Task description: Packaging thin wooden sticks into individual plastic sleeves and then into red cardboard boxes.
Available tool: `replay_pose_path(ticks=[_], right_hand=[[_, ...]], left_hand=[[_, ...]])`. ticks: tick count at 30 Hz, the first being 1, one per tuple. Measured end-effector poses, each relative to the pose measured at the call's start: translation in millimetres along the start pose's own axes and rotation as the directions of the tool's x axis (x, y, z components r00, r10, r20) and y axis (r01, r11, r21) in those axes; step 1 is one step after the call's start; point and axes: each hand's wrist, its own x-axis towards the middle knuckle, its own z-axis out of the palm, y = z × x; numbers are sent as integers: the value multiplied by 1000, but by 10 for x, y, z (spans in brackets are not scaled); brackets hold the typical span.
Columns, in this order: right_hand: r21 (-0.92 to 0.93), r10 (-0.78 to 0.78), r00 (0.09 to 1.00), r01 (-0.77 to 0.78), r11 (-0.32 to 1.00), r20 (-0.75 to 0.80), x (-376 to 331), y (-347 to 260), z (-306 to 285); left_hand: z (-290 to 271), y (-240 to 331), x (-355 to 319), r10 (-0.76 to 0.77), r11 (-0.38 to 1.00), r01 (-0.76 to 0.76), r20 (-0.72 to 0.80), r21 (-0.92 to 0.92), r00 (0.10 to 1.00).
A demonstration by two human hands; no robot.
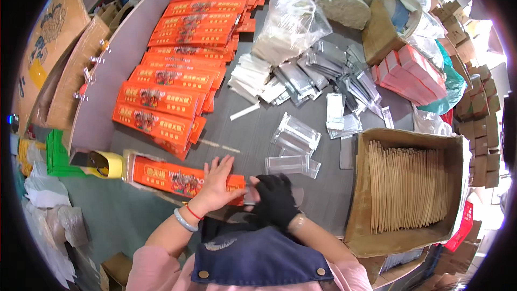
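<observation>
A long orange printed packet (169,177) lies at the near edge of the table, in a shallow holder with a clear rim. My left hand (215,187) rests on its right part, fingers spread and bare. At the packet's right end is my right hand (276,199), in a black glove with bare fingertips. Its fingers are curled in toward a clear, shiny piece that shows only in part. Just beyond this hand lie clear flat packets (291,164). Orange packets (161,97) lie in overlapping stacks at the far left.
An open cardboard box (366,226) of wooden chopsticks stands at the right. Silvery flat packets (344,70) and white packets (250,75) lie loose beyond, near a plastic bag (293,21). Pink-red packs (412,75) sit farther right. A yellow tape-like roll (109,165) is left of the holder.
</observation>
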Motion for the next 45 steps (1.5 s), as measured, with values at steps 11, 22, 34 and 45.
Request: replay_pose_path(ticks=[11, 22, 34, 45], right_hand=[[-335, 757, 354, -923, 188, -550, -1888, 1512, -1165], [-335, 700, 451, -890, 309, -553, -1942, 1618, -1010], [-153, 456, 779, -561, 814, -430, -1194, 929, -982], [42, -1, 1000, 0, 999, 30, -423, 492, -62]], left_hand=[[-125, -454, 1524, 287, 913, -132, -379, 385, 880], [458, 529, 777, 432, 888, -382, -182, 258, 883], [123, 482, 221, 342, 924, -359, 132, 132, 930], [149, 342, -112, 387, 918, -380, -50, 115, 921]])
